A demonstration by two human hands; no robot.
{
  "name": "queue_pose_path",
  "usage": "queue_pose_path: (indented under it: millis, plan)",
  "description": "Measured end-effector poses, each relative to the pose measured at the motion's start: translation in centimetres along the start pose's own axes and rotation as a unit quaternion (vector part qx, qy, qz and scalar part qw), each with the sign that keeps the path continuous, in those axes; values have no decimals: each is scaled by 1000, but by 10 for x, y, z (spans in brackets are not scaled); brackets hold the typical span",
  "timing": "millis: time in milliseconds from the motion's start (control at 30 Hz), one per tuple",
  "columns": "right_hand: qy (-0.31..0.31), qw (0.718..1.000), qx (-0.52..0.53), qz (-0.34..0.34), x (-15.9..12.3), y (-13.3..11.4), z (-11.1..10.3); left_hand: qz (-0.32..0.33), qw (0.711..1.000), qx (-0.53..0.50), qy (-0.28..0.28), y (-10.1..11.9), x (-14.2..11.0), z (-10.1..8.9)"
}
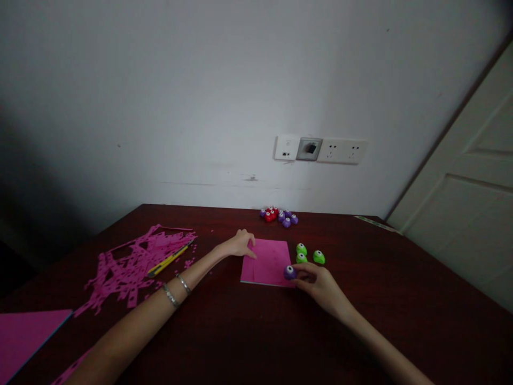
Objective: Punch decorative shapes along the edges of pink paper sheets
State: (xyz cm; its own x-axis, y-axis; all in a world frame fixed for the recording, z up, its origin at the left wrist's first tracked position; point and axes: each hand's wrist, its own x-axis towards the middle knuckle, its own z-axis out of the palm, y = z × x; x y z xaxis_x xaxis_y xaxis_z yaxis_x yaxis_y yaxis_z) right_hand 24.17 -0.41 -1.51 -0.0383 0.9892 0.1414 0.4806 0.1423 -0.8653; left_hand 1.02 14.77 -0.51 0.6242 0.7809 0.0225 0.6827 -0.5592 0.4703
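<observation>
A square of pink paper (269, 259) lies on the dark table in front of me. My left hand (241, 245) rests at its upper left edge, thumb and forefinger apart and slightly bent. Between the thumb and fingers of my right hand (316, 283) is a purple craft punch (289, 272) with a white button on top, at the paper's lower right edge. Just beyond that hand sit green craft punches (319, 257), two close together and one apart. Whether the purple punch has paper in its slot cannot be made out.
Punched pink scraps (124, 262) spread over the left side, with a yellow utility knife (170, 258) on them. Red punches (271, 214) and purple punches (287, 218) cluster near the wall. More pink paper (32, 337) lies front left. Wall sockets (341, 151) are behind.
</observation>
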Motion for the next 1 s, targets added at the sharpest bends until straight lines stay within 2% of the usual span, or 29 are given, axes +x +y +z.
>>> queue_pose_path:
  millis: [200,367,567,733,1000]
  plan:
    - [-18,1000,8,7,0,4,2,-14,987,-157,24,-1,6,-2]
    - [-3,999,32,32,1,6,6,-5,956,-292,-16,2,3,-11]
    - [28,996,70,45,2,9,8,13,947,-321,-22,6,0,-20]
    - [66,996,35,42,3,4,6,5,942,-334,-15,5,-1,-26]
    - [81,995,27,45,2,-5,8,15,926,-374,-44,7,-1,-23]
